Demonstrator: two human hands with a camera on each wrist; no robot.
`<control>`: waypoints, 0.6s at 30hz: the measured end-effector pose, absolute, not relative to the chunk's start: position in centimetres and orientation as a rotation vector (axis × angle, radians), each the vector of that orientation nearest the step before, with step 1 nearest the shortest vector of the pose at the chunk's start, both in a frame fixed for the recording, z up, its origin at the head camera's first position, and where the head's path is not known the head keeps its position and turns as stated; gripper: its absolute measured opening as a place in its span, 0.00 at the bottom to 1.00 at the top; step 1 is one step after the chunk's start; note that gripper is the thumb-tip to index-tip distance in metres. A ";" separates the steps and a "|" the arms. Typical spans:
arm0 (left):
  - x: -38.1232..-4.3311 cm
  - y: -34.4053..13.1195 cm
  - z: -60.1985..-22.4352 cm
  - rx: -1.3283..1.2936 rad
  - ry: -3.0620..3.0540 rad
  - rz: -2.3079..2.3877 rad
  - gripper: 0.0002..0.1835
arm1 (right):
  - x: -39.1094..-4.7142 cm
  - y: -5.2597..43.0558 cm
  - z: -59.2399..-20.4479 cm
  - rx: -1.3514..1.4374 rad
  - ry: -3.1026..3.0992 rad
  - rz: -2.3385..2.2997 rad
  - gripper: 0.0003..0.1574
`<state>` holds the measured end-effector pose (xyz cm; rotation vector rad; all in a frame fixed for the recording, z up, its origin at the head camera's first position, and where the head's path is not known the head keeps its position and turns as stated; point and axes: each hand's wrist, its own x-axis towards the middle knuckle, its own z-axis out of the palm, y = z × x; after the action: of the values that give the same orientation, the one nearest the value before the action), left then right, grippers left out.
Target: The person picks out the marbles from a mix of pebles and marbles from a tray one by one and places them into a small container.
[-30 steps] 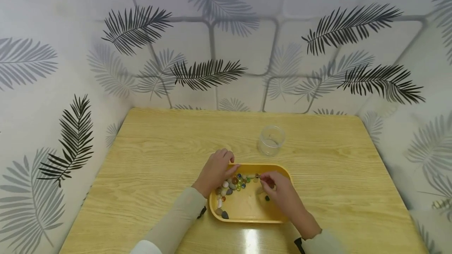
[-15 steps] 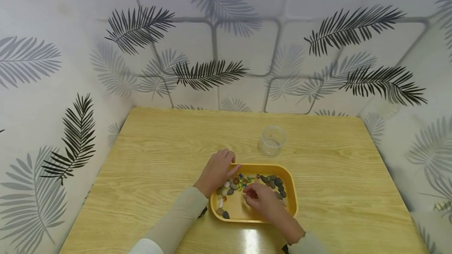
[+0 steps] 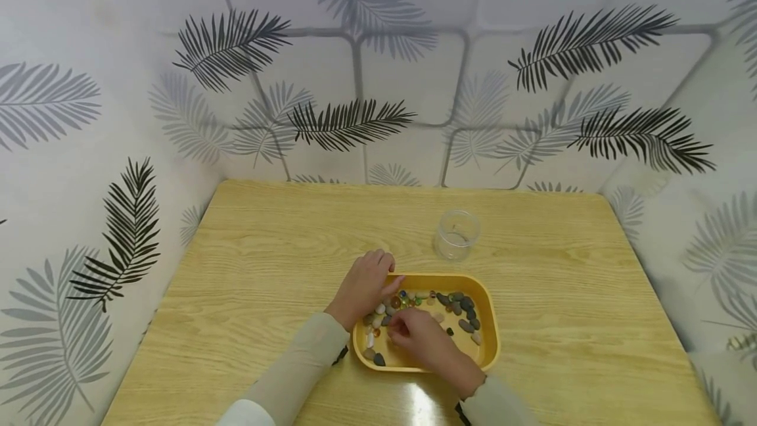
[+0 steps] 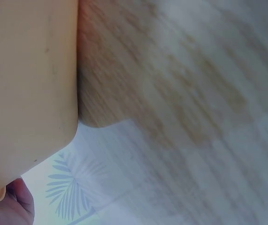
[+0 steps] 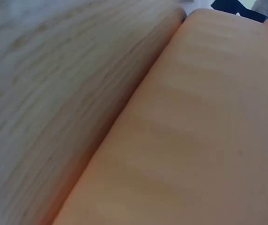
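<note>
My left hand (image 3: pixel 363 284) grips the far left corner of a yellow plastic tray (image 3: pixel 487 363), its thumb lying over the rim. The left wrist view has that hand (image 4: pixel 19 206) at the lower left, beside the tray's outer wall (image 4: pixel 26 84). My right hand (image 3: pixel 420 337) is low inside the tray, left of centre, fingers bent together close to the grey pebbles (image 3: pixel 386 321). Its fingertips are turned away, so I cannot tell whether they pinch anything. Glass marbles (image 3: pixel 418 301) lie along the far side. Dark pebbles (image 3: pixel 470 313) line the right end, near a dark green piece (image 3: pixel 450 332).
A clear round container (image 3: pixel 457 235) stands on the wooden table (image 3: pixel 284 229) behind the tray. Leaf-patterned walls (image 3: pixel 402 150) enclose the table's back and sides. In the right wrist view, the tray's side (image 5: pixel 195 117) fills the right half.
My right hand has moved left across the tray, from the far right part to left of centre, uncovering the dark pebbles on the right. My left hand stays at the rim.
</note>
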<state>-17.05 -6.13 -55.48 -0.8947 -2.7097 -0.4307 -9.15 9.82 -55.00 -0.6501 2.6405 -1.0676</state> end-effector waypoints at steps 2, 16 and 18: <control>-17.0 -6.2 -55.5 -0.892 -2.720 -0.433 0.15 | -9.2 9.4 -55.1 -0.660 2.635 -1.061 0.04; -17.1 -6.2 -55.8 -0.879 -2.741 -0.514 0.15 | -9.3 7.9 -55.5 -0.646 2.682 -0.981 0.03; -17.1 -6.2 -55.7 -0.875 -2.742 -0.531 0.15 | -9.2 7.8 -55.4 -0.654 2.687 -0.983 0.03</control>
<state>-17.12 -6.24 -55.71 -0.8752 -2.7420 -0.5309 -9.25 7.85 -55.44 -0.6535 2.6868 -0.9830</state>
